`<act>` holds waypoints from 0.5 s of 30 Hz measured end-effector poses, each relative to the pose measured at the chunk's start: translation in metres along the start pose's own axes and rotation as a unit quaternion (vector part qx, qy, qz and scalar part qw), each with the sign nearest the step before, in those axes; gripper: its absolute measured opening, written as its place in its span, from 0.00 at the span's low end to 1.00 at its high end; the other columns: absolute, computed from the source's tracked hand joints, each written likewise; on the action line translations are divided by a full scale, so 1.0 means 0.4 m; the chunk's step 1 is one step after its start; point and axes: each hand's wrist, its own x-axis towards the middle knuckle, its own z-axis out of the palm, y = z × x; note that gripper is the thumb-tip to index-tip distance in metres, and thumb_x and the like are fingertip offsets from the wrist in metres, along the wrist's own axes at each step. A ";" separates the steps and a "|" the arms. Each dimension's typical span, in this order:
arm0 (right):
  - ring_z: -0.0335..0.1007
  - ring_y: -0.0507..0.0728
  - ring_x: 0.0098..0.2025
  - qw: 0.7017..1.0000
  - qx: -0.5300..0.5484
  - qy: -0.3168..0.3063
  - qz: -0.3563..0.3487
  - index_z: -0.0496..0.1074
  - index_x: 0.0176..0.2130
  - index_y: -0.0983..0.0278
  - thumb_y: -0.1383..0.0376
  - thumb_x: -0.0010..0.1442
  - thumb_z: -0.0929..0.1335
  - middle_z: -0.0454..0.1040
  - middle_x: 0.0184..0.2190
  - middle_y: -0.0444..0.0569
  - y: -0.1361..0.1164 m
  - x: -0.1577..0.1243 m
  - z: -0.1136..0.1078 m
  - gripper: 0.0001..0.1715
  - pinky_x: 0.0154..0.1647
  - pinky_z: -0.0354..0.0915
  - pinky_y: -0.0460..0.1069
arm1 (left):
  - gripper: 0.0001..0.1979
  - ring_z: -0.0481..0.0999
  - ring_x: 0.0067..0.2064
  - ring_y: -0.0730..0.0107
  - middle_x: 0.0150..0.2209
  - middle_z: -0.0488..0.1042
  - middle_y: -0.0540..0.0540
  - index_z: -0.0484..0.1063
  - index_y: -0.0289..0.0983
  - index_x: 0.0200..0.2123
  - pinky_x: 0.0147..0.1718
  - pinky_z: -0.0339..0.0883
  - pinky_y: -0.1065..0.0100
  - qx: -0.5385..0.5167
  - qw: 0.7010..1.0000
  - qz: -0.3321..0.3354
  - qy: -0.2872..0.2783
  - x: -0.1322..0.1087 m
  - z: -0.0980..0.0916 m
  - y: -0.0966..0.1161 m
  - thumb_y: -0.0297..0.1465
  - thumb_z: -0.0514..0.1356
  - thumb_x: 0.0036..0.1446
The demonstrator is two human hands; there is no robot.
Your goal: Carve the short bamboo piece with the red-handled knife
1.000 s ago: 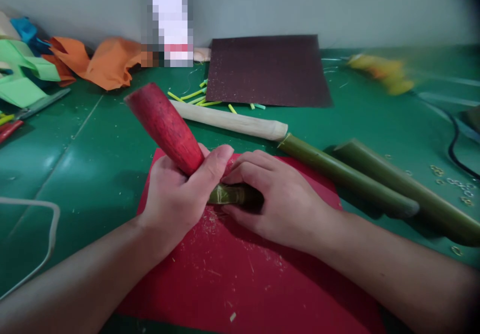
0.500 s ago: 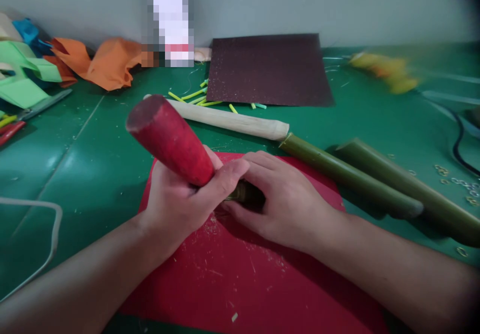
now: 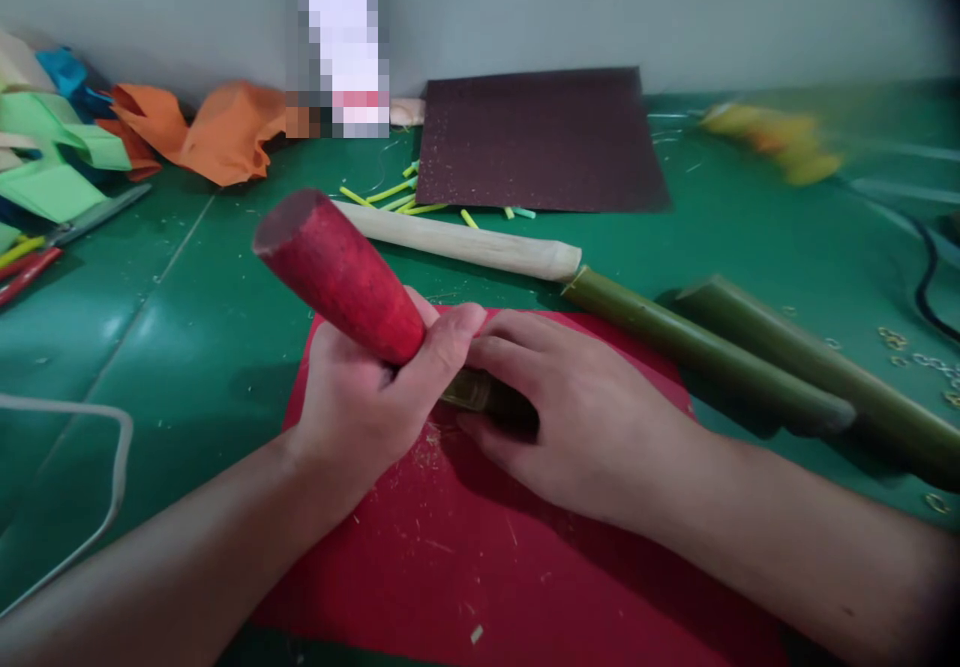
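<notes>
My left hand [image 3: 367,402] is wrapped round the lower end of a thick red handle [image 3: 337,272] that slants up and to the left. My right hand [image 3: 577,417] presses down over a short green bamboo piece [image 3: 480,392] lying on a red mat [image 3: 465,557]. The two hands touch above the bamboo piece, and most of it is hidden under my right fingers. Whatever joins the red handle to the bamboo is hidden by my hands. Pale shavings lie scattered on the mat.
Two long green bamboo stalks [image 3: 750,367] lie at the right, one with a peeled pale end [image 3: 465,242]. A dark sandpaper sheet [image 3: 540,142] lies at the back. Orange and green paper scraps [image 3: 187,132] are piled back left. A white cord [image 3: 97,477] loops at the left.
The red handle has tipped lower, its top end dropping from one second ago. My hands and the bamboo piece have stayed at almost the same spot on the mat.
</notes>
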 end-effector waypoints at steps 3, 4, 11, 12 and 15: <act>0.73 0.63 0.43 1.000 -0.006 -0.013 0.028 0.75 0.38 0.64 0.62 0.56 0.68 0.77 0.40 0.54 -0.006 -0.006 0.004 0.10 0.45 0.69 0.57 | 0.15 0.66 0.22 0.77 0.22 0.69 0.53 0.68 0.40 0.23 0.24 0.62 0.69 0.009 1.000 0.023 -0.016 -0.003 -0.006 -0.005 0.37 0.62 0.60; 0.73 0.63 0.43 0.999 -0.006 -0.013 0.037 0.75 0.38 0.64 0.61 0.57 0.68 0.77 0.40 0.54 -0.007 -0.008 0.006 0.10 0.45 0.69 0.58 | 0.15 0.66 0.23 0.76 0.22 0.70 0.53 0.68 0.40 0.23 0.25 0.63 0.69 0.004 0.999 0.026 -0.022 -0.003 -0.007 -0.006 0.37 0.62 0.60; 0.74 0.62 0.39 0.998 0.001 0.019 0.062 0.76 0.43 0.63 0.59 0.57 0.67 0.79 0.38 0.51 -0.011 -0.013 0.015 0.16 0.38 0.67 0.55 | 0.14 0.63 0.20 0.77 0.18 0.64 0.53 0.66 0.40 0.20 0.21 0.61 0.69 -0.054 0.999 0.001 -0.005 0.012 0.003 -0.005 0.31 0.61 0.58; 0.75 0.62 0.40 0.998 0.004 0.024 0.058 0.76 0.43 0.63 0.60 0.57 0.67 0.79 0.38 0.51 -0.012 -0.013 0.018 0.15 0.38 0.67 0.55 | 0.15 0.63 0.19 0.77 0.18 0.64 0.54 0.66 0.40 0.20 0.21 0.61 0.69 -0.051 0.999 0.001 -0.007 0.014 0.004 -0.005 0.31 0.61 0.58; 0.74 0.61 0.38 0.998 0.001 0.036 0.043 0.75 0.42 0.65 0.61 0.57 0.66 0.79 0.38 0.52 -0.017 -0.015 0.027 0.15 0.36 0.65 0.54 | 0.16 0.64 0.20 0.76 0.18 0.64 0.53 0.66 0.39 0.19 0.21 0.61 0.69 -0.044 0.999 -0.004 -0.006 0.015 0.006 -0.007 0.33 0.61 0.59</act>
